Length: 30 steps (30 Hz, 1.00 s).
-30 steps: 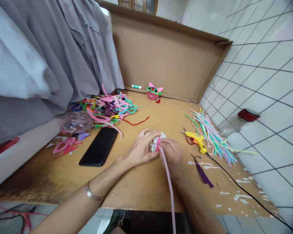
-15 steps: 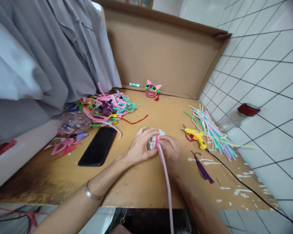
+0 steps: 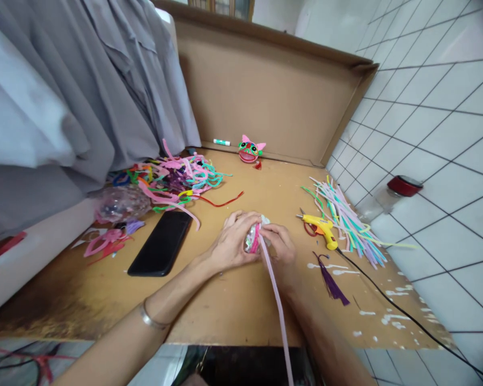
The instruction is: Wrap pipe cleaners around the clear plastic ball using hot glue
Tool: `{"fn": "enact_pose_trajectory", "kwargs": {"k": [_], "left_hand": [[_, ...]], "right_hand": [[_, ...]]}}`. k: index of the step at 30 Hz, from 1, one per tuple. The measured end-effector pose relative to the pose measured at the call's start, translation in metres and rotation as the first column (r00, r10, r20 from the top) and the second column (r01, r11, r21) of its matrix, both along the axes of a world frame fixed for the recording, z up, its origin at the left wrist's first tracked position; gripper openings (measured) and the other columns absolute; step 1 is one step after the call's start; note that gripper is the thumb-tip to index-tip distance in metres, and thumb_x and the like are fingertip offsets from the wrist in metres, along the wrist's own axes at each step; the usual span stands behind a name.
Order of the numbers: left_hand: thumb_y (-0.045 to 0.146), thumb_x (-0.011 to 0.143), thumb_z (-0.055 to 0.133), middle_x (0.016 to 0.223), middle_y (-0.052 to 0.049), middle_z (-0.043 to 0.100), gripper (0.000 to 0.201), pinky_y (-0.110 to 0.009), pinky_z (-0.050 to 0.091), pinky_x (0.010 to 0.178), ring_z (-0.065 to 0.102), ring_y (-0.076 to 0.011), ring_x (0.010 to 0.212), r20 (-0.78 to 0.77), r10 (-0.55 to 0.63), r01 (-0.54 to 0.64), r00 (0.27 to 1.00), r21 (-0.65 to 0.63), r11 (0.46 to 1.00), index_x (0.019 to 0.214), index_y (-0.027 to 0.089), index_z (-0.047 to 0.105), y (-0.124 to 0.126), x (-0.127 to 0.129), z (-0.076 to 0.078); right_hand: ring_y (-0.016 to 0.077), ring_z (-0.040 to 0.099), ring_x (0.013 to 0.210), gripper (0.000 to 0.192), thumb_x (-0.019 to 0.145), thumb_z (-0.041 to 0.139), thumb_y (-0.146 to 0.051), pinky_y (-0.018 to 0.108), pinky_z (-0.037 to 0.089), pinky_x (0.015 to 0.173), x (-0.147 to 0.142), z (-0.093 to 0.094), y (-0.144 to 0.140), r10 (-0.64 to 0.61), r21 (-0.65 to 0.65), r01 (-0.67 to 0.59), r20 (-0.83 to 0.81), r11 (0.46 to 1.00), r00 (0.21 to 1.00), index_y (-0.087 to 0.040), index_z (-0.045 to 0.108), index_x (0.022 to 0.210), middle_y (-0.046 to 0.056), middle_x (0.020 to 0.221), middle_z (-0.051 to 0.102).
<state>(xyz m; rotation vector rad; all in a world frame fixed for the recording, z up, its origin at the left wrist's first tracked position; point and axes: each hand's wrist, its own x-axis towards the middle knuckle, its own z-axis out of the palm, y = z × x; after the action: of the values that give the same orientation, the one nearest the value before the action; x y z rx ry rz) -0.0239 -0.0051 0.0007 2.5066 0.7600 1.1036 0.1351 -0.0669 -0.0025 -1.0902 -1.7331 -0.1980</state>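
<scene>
My left hand (image 3: 235, 241) is wrapped round a small rounded craft piece (image 3: 251, 239), mottled white and green with a bright pink band. The fingers cover much of it, so its exact kind is unclear. From the right, my right hand (image 3: 280, 247) pinches a pale pink pipe cleaner (image 3: 274, 287) against the pink band. The pipe cleaner's long free end hangs down past the table's front edge. A yellow hot glue gun (image 3: 321, 228) lies to the right of my right hand, and a purple tassel (image 3: 333, 281) lies below the gun.
Loose pipe cleaners lie in a bundle (image 3: 348, 220) at right and a tangled pile (image 3: 185, 174) at left. A black phone (image 3: 160, 244) is left of my hands. At the back, by a cardboard wall (image 3: 265, 91), sit a finished animal face (image 3: 248, 150) and a glue stick (image 3: 221, 142).
Both hands keep their hold on the craft piece and pipe cleaner. The piece has turned slightly, showing more of its pink band and mottled side. The camera view has shifted a little.
</scene>
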Motion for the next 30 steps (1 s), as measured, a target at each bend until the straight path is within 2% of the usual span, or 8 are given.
{"fn": "enact_pose_trajectory", "kwargs": {"k": [4, 10, 12, 15, 20, 25, 30], "left_hand": [[0.033, 0.069, 0.075, 0.132, -0.014, 0.058, 0.071, -0.05, 0.037, 0.109, 0.052, -0.0316, 0.126, 0.0, 0.023, -0.023, 1.0, 0.001, 1.0, 0.132, 0.021, 0.045, 0.003, 0.002, -0.004], [0.024, 0.072, 0.067, 0.123, -0.012, 0.062, 0.058, -0.047, 0.04, 0.105, 0.057, -0.0285, 0.117, 0.084, -0.008, 0.003, 0.996, 0.064, 0.998, 0.126, 0.02, 0.046, 0.003, 0.007, 0.0], [0.024, 0.068, 0.069, 0.121, -0.011, 0.062, 0.058, -0.046, 0.042, 0.102, 0.059, -0.0283, 0.113, 0.11, 0.013, -0.015, 0.994, 0.018, 1.0, 0.122, 0.02, 0.048, 0.002, 0.01, 0.001], [0.026, 0.062, 0.074, 0.12, -0.01, 0.061, 0.063, -0.044, 0.046, 0.099, 0.058, -0.0286, 0.112, 0.135, 0.041, -0.024, 0.99, -0.126, 0.992, 0.12, 0.021, 0.049, -0.001, 0.013, 0.0], [0.027, 0.056, 0.08, 0.114, -0.007, 0.062, 0.069, -0.043, 0.05, 0.095, 0.06, -0.028, 0.107, 0.157, 0.115, -0.055, 0.981, -0.339, 0.939, 0.119, 0.021, 0.051, -0.005, 0.014, -0.003], [0.025, 0.056, 0.077, 0.112, -0.007, 0.062, 0.067, -0.044, 0.049, 0.096, 0.059, -0.0282, 0.105, 0.151, 0.132, -0.078, 0.98, -0.324, 0.943, 0.118, 0.02, 0.051, -0.004, 0.013, 0.001], [0.024, 0.056, 0.076, 0.112, -0.006, 0.062, 0.066, -0.041, 0.047, 0.097, 0.057, -0.0275, 0.107, 0.118, 0.113, -0.074, 0.987, -0.297, 0.952, 0.117, 0.022, 0.051, -0.005, 0.013, 0.002]], "right_hand": [[0.0201, 0.065, 0.097, 0.026, 0.091, 0.053, -0.015, 0.035, 0.057, 0.084, 0.0, 0.002, 0.002, -0.003, -0.015, 0.003, 0.006, 1.0, 1.0, -0.023, 0.069, 0.111, 0.009, 0.103, 0.067], [0.0204, 0.064, 0.098, 0.03, 0.091, 0.053, -0.015, 0.035, 0.056, 0.084, 0.001, 0.003, 0.003, 0.017, -0.009, -0.017, 0.014, 1.0, 1.0, -0.023, 0.066, 0.116, 0.009, 0.106, 0.067], [0.0201, 0.064, 0.099, 0.03, 0.091, 0.053, -0.015, 0.035, 0.056, 0.085, 0.002, 0.005, 0.002, 0.01, 0.003, -0.01, 0.026, 1.0, 1.0, -0.023, 0.065, 0.118, 0.009, 0.107, 0.067], [0.0203, 0.063, 0.1, 0.032, 0.09, 0.053, -0.015, 0.035, 0.055, 0.087, 0.004, 0.01, -0.002, -0.021, 0.004, 0.021, 0.046, 1.0, 0.999, -0.022, 0.064, 0.119, 0.009, 0.108, 0.066], [0.0207, 0.064, 0.098, 0.027, 0.09, 0.056, -0.019, 0.036, 0.056, 0.087, 0.008, 0.011, -0.005, -0.076, -0.022, 0.076, 0.004, 0.997, 0.997, -0.022, 0.064, 0.116, 0.009, 0.106, 0.065], [0.0206, 0.064, 0.098, 0.028, 0.09, 0.058, -0.021, 0.038, 0.055, 0.087, 0.008, 0.003, -0.001, -0.037, -0.046, 0.036, -0.031, 0.998, 0.999, -0.024, 0.064, 0.117, 0.008, 0.106, 0.065], [0.0201, 0.064, 0.095, 0.025, 0.091, 0.057, -0.021, 0.037, 0.055, 0.085, 0.005, 0.006, -0.002, -0.043, -0.065, 0.042, -0.024, 0.997, 0.999, -0.023, 0.066, 0.114, 0.008, 0.102, 0.066]]}}
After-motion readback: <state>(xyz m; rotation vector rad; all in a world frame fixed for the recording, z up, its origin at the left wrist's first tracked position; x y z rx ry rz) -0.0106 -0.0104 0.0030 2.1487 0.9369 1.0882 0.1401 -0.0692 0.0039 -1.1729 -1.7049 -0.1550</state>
